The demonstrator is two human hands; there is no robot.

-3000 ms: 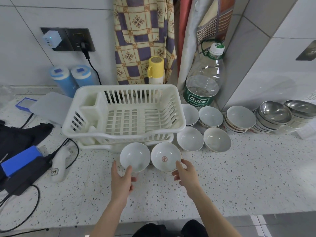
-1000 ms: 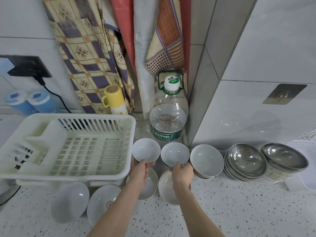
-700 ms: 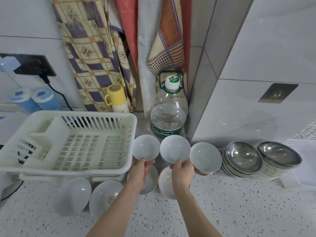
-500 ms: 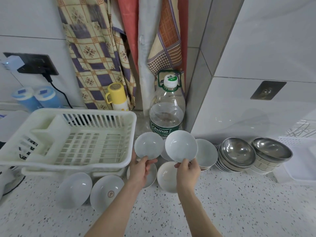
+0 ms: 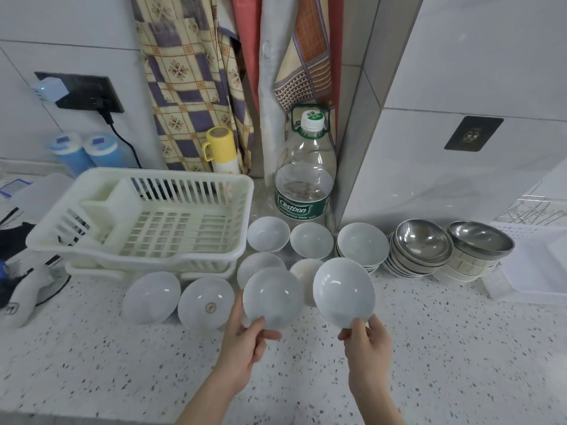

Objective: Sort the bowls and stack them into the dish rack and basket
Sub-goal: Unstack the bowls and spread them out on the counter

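1. Judging by the dish rack (image 5: 144, 222), the sorting has barely started: its white plastic tray holds no bowl at all.
2. Two white ceramic bowls lean on edge against the rack's front, one plain (image 5: 152, 297) and one with a small red mark inside (image 5: 206, 302), both on the speckled surface (image 5: 445, 348).
3. Four more white bowls sit loose beside the rack, in front of the water bottle (image 5: 303, 167). Further right stand a stack of white bowls (image 5: 363, 246) and two stacks topped by steel bowls (image 5: 422, 245), (image 5: 480, 240).
4. At the far right edge a wire basket (image 5: 534, 211) shows above a white tray; I cannot tell whether anything is in it.
5. The left hand (image 5: 245, 342) has its grip clenched on the near rim of a white bowl (image 5: 273, 297), thumb on the inside, fingers underneath; the bowl tilts up, its hollow facing the camera, raised clear of the surface.
6. The right hand (image 5: 366, 342) pinches the lower rim of a second white bowl (image 5: 343, 291) the same way, tilted and lifted just beside the first.
7. Both held bowls hang in front of the loose bowls, right of the rack and well apart from the basket, so nearly every bowl remains to be placed.
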